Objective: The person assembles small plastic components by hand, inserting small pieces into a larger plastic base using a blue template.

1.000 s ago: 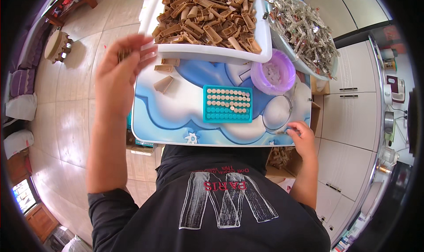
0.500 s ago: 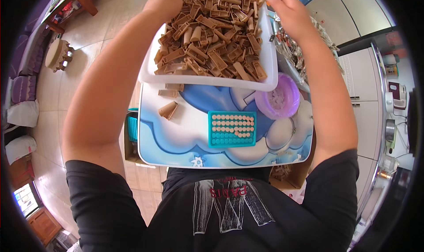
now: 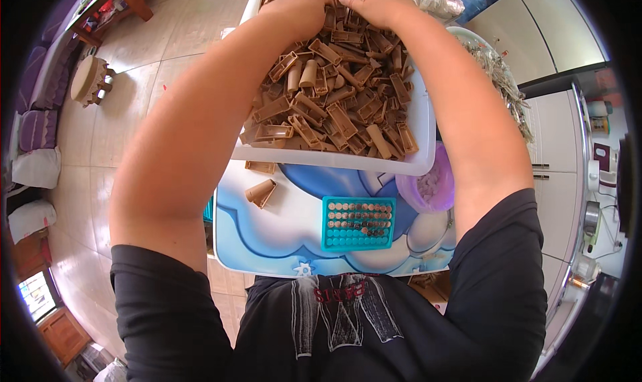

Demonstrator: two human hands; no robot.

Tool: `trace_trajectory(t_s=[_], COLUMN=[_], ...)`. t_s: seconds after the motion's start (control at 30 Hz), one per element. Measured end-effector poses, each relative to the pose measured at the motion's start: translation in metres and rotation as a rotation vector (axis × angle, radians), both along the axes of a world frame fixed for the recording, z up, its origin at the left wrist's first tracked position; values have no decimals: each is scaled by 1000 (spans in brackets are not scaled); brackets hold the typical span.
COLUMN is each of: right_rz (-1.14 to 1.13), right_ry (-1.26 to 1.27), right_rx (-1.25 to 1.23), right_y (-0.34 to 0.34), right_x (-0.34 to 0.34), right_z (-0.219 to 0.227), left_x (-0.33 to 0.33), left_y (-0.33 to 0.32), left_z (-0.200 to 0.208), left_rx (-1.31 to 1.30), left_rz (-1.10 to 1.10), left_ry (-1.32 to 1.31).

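Observation:
A white plastic bin point(image 3: 334, 160) heaped with brown hollow plastic pieces point(image 3: 341, 118) stands at the far side of the table. Over the heap's far part, my left hand point(image 3: 301, 13) has its fingers curled down among the pieces; whatever they hold is hidden. Close beside it, my right hand point(image 3: 380, 5) rests on the pieces with its fingers stretched out and apart. Before the bin lies a loose brown piece point(image 3: 259, 192), with another partly under the bin's edge. A teal tray point(image 3: 358, 241) of small round pieces sits nearer me.
At the bin's right front corner stands a purple bowl point(image 3: 445, 188) with whitish bits. A basin of tangled thin pieces point(image 3: 495, 71) is beyond my right forearm. The blue-and-white table point(image 3: 287, 248) ends close to my body. A round stool point(image 3: 89, 81) stands on the floor at left.
Both hands have come inward from the bin's far sides to meet over the heap. The bin, tray and table appear lower in the picture as the view shifts.

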State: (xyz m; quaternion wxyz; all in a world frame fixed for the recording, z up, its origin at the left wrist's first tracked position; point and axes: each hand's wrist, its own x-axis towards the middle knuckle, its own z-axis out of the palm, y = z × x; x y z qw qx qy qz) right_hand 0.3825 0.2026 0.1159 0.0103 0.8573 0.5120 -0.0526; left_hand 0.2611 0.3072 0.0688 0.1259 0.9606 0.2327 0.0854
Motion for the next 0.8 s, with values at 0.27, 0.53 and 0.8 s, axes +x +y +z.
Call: trace_trajectory(t_s=[0.27,0.53,0.8], right_rz=[295,102,141], right_ry=[-99,311,427], right_rx=[58,0,103], right_y=[-5,-30,-37], right_x=[20,-3,-21], right_z=[-26,-15,-12], left_x=[0,-37,-36], left_y=[9,-10,5], left_z=[2,21,8], left_rx=[-306,-587,-534], left_rz=[-96,-113,-154], left_ry=[18,-88,-98])
